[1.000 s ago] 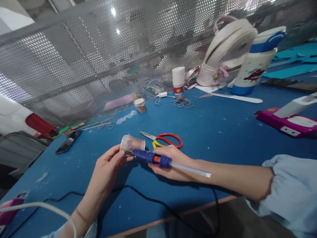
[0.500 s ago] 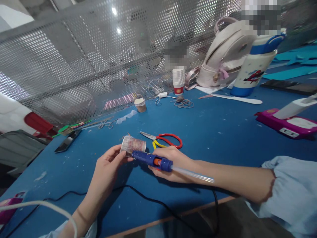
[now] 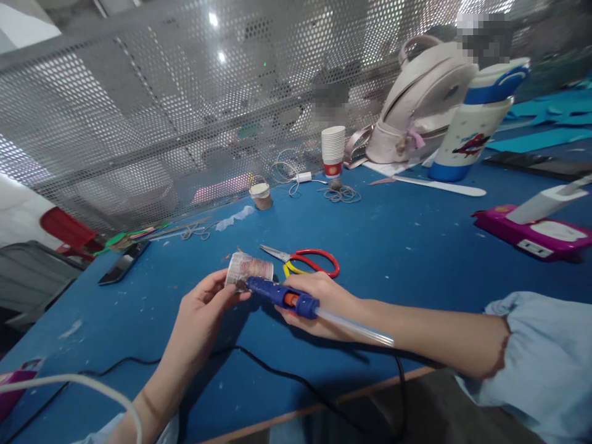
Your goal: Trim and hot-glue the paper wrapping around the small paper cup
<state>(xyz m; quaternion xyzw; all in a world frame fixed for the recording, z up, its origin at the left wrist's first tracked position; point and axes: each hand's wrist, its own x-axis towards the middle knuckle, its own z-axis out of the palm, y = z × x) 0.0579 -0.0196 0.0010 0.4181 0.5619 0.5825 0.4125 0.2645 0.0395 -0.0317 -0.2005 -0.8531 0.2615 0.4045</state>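
My left hand [image 3: 210, 300] grips a small paper cup [image 3: 252, 269] lying on its side, its wall covered in whitish and reddish string-like wraps. My right hand [image 3: 319, 302] is wrapped around a blue glue gun [image 3: 277, 295]. Out of the gun's back end sticks a clear glue stick [image 3: 356, 325]. The gun's nozzle meets the lower side of the cup, close to my left thumb; whether it touches is hard to see. Just beyond my right hand lie scissors [image 3: 314, 260] with red and yellow handles.
A black cord [image 3: 277, 371] runs across the table's near side. Farther back are a little bucket [image 3: 261, 196], stacked paper cups [image 3: 333, 151], coiled string [image 3: 341, 192], a backpack [image 3: 393, 123] and a bottle [image 3: 472, 135]. A magenta power strip [image 3: 531, 233] sits right, a phone [image 3: 124, 264] left.
The glue gun has shifted very slightly left and up along the cup's side. My left hand keeps its hold on the cup, almost unmoved.
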